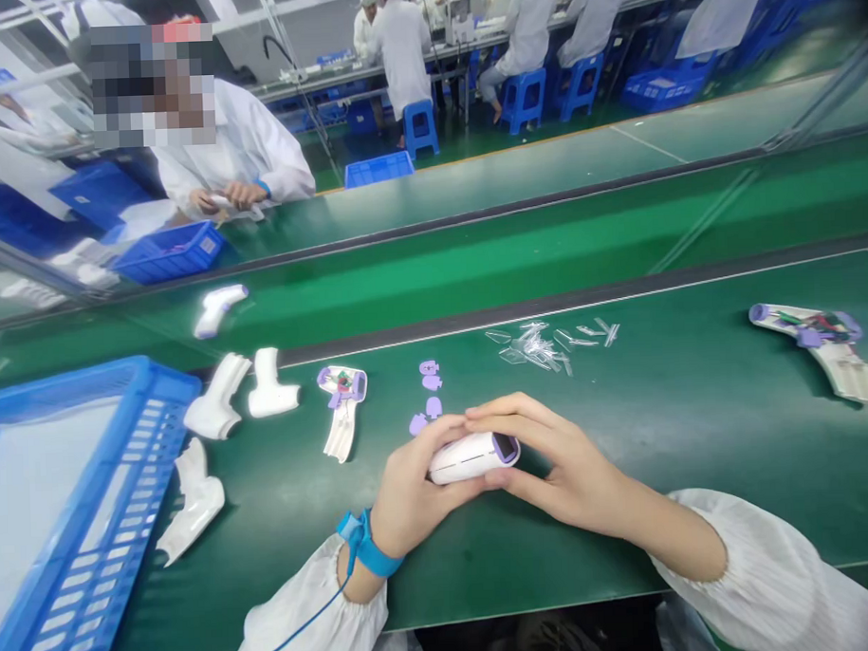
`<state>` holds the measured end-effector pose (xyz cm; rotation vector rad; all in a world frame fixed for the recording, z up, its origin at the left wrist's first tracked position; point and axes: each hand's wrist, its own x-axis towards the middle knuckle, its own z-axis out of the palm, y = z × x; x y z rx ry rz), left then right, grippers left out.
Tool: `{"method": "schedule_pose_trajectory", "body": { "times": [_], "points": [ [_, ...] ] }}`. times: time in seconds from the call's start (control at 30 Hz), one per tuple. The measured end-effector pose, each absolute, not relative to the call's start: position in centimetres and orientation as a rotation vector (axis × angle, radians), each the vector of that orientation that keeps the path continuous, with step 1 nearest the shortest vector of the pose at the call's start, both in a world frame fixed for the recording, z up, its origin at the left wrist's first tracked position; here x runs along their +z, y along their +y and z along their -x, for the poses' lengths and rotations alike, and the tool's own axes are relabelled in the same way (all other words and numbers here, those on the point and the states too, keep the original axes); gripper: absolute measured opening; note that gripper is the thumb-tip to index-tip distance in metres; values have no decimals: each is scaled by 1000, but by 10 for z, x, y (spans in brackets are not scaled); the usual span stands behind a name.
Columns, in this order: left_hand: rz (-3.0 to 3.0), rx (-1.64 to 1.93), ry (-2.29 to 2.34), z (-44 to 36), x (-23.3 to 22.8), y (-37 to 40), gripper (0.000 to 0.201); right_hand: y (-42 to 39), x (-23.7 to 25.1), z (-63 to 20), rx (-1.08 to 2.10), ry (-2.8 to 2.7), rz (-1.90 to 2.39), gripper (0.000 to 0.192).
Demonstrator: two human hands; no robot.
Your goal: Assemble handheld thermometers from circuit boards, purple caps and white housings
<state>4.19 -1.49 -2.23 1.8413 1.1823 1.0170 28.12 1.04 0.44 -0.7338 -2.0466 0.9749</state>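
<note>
Between both hands is a white thermometer gun point(463, 459) with purple trim and a dark window at its right end. My left hand point(411, 478) wraps around its left part, wearing a blue wrist strap point(374, 546) with a cord. My right hand point(552, 454) closes on the right end, fingers over the top and thumb below. A thin seam runs along the shell; its handle is hidden. Small purple plastic parts point(430, 383) lie just beyond my left hand. An opened thermometer half point(343, 405) with visible wiring rests to their left.
White shell pieces point(219, 395) lie beside a blue crate point(151, 373) at left. Clear plastic strips point(538, 346) are piled toward the back. Another opened unit point(819, 336) sits at far right. Across the green belt point(545, 236), a co-worker point(235, 143) handles a white part.
</note>
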Motion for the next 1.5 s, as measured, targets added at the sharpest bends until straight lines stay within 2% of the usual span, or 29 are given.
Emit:
{"method": "schedule_pose_trajectory", "body": {
  "times": [0.1, 0.27, 0.43, 0.63, 0.8, 0.97, 1.23, 1.4, 1.5],
  "points": [
    [-1828, 1032, 1156, -39, -23, -16, 63, 4, 6, -275, 923, -1996, 777, 42],
    [-2017, 1156, 980, -32, -19, -12, 46, 8, 3, -277, 1000, -1967, 732, 45],
    [-2070, 1173, 926, -35, -14, -14, 42, 3, -3, -273, 1049, -1873, 777, 32],
    [-2103, 1308, 912, -37, -17, -18, 41, -12, -5, -261, 1113, -1714, 854, 25],
    [-2081, 1284, 935, -36, -19, -15, 38, -5, -9, -262, 1086, -1733, 827, 25],
    [-1957, 1227, 983, -33, -25, -11, 58, 5, -9, -269, 1131, -1690, 827, 26],
    [-2058, 1253, 1053, -29, -17, -19, 37, -1, -14, -261, 1303, -1574, 731, 24],
    [-2001, 1253, 1026, -33, -21, -17, 39, -4, -11, -256, 1220, -1568, 815, 21],
    [-1759, 1151, 941, -35, -24, -13, 50, -1, -10, -262, 1164, -1582, 804, 19]
  ]
}}
